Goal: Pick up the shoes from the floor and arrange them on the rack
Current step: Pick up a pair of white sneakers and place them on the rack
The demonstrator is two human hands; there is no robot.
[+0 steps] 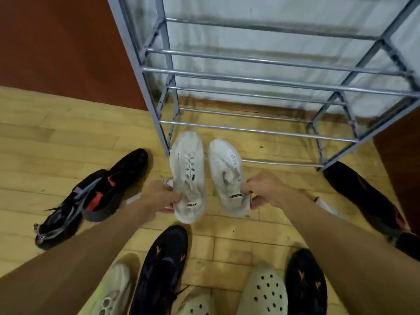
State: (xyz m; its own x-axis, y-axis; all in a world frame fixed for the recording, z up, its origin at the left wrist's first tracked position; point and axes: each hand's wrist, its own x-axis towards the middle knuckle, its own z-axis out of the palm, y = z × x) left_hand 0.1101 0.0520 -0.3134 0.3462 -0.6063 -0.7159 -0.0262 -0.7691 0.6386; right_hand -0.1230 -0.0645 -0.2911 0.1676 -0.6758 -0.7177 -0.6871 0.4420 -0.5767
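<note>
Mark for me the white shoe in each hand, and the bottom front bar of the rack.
white shoe in left hand (188, 169), head view, on the laces.
white shoe in right hand (223, 162), head view, on the upper.
bottom front bar (281, 164), head view, mid-bar.

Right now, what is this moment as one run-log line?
left hand: holds left white sneaker | right hand: holds right white sneaker | rack: no shoes | other shoes: on floor

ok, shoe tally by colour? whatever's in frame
White sneakers, one held in each hand: 2
Black shoes: 5
Pale clogs: 2
Pale sneaker with green trim: 1
Total: 10
</note>
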